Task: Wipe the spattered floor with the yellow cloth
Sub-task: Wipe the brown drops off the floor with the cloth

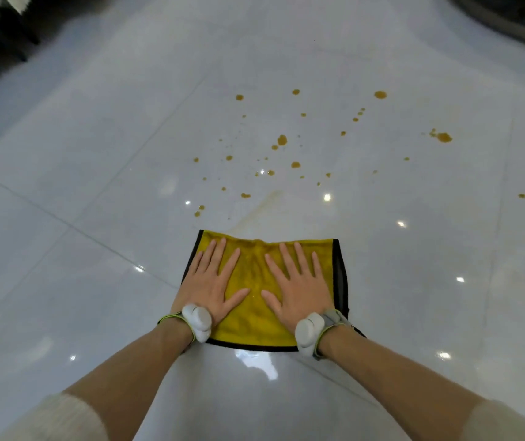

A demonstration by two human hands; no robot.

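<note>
A yellow cloth (255,275) with a black border lies flat on the glossy white tiled floor (95,202). My left hand (212,284) presses palm-down on the cloth's left half, fingers spread. My right hand (296,288) presses palm-down on its right half, fingers spread too. Neither hand grips the cloth. Beyond the cloth, orange-brown spatter drops (282,140) are scattered over the tiles, reaching far right (444,137). A faint smeared streak (264,205) runs from the cloth's far edge toward the drops.
Dark furniture legs (16,36) stand at the far left. A curved dark object (509,20) sits at the far right corner. Both wrists carry white devices on straps. Ceiling lights reflect off the tiles.
</note>
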